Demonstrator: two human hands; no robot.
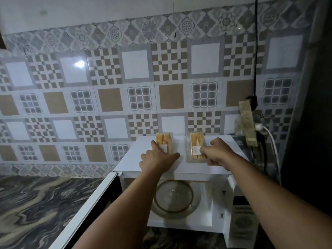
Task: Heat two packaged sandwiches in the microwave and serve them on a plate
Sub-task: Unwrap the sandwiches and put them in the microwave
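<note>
1. A white microwave stands on a marbled worktop, close against the patterned tiled wall; its door is swung wide open to the left.
2. Inside the cavity a round glass plate with a gold rim lies flat on the floor of the oven, with nothing on it.
3. Two packaged sandwiches lie on the microwave's top, both near its back edge and a little apart from each other — the left sandwich toward the middle of the top, the right sandwich to its right.
4. Each is in clear plastic with a small white label, the yellow-orange bread showing through.
5. The left hand lies over the near end of the left sandwich, fingers spread and fairly straight, thumb out to the right; it touches the pack, but whether it grips it cannot be told.
6. The right hand has its fingers curled round the right edge and near end of the right sandwich — it holds the pack, which rests on the top.
7. At the back right corner a power strip hangs against the wall with a white plug and a black cable running up.
</note>
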